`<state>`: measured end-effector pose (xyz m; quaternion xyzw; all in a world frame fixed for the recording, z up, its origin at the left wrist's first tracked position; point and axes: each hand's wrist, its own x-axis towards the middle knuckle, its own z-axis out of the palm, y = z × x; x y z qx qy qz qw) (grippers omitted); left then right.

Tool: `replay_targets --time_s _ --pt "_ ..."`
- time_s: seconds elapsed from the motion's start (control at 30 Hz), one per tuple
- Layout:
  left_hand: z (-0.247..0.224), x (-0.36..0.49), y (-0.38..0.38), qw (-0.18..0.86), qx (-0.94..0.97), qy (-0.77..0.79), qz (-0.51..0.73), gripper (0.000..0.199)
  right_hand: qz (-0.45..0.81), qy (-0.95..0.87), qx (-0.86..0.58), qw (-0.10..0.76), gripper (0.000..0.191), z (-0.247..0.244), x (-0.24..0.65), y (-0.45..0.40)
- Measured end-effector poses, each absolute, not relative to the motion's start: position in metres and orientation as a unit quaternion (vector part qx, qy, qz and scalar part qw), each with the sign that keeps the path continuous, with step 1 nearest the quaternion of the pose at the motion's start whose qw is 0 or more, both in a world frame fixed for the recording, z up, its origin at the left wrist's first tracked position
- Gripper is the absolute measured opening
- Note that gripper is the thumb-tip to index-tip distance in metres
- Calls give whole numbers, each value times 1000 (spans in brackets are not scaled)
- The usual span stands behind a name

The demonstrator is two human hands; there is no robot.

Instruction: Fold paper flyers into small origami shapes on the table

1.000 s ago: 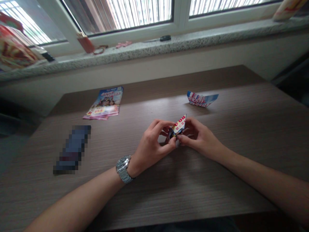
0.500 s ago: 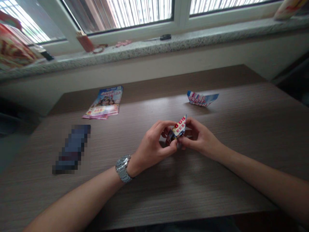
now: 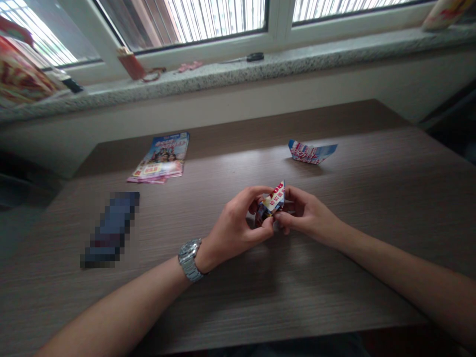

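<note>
A small folded piece of printed paper [image 3: 274,199], yellow, red and blue, is held between both hands above the table. My left hand [image 3: 243,218], with a metal watch [image 3: 190,260] on its wrist, grips the paper's left side between thumb and fingers. On the right side, my right hand [image 3: 307,215] pinches the paper; some of its fingertips are hidden behind the paper. Beyond the hands, a blue and pink folded paper boat [image 3: 311,152] stands on the table.
A stack of printed flyers [image 3: 161,157] lies at the table's back left. Nearer me is a pixelated dark flat object [image 3: 111,230]. On the stone windowsill [image 3: 290,60] sit scissors [image 3: 255,57], a reddish container [image 3: 132,65] and a colourful bag [image 3: 22,69].
The folded paper has shifted slightly down and left, its upper tip lower. My fingers have moved a little around it, both hands still gripping it.
</note>
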<state>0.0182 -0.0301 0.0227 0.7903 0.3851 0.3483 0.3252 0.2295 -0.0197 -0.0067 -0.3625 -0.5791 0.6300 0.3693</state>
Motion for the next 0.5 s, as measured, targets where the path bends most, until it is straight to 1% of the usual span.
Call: replay_targets --time_s 0.17,0.3,0.5 --pt "21 18 -30 340 784 387 347 48 669 -539 -344 378 30 -2 227 -19" --pt "21 18 -30 344 785 381 346 50 671 -533 -352 378 33 1 227 -20" --pt "23 18 -31 347 783 377 352 51 672 -536 -347 374 31 -1 228 -20"
